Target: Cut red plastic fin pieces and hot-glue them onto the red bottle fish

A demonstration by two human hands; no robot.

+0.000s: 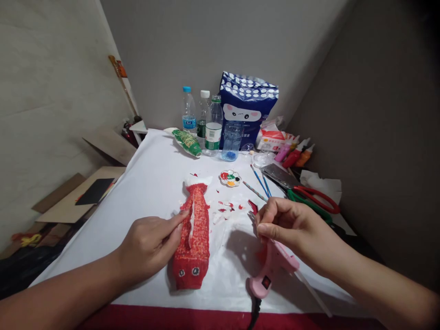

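A red, scaly-patterned fish figure (200, 224) lies on the white sheet, its eyes toward me and its white-edged tail away. A pale-edged fin strip (191, 220) runs along its back. My left hand (151, 245) holds the fish from its left side, the index finger lying on its back by the strip and the other fingers curled. To the right, my right hand (282, 220) hovers with thumb and fingertips pinched together; what is between them, I cannot make out. Beneath it lies a pink hot glue gun (266, 277) with a glue stick (312, 293) out of its rear.
Behind the fish are a paint palette (230, 178), brushes (260, 179) and red scraps (227, 206). Red-handled scissors (316, 197) lie at right, near paint bottles (295, 153). Plastic bottles (213, 126), a green fish (187, 143) and a blue bag (247, 101) line the back.
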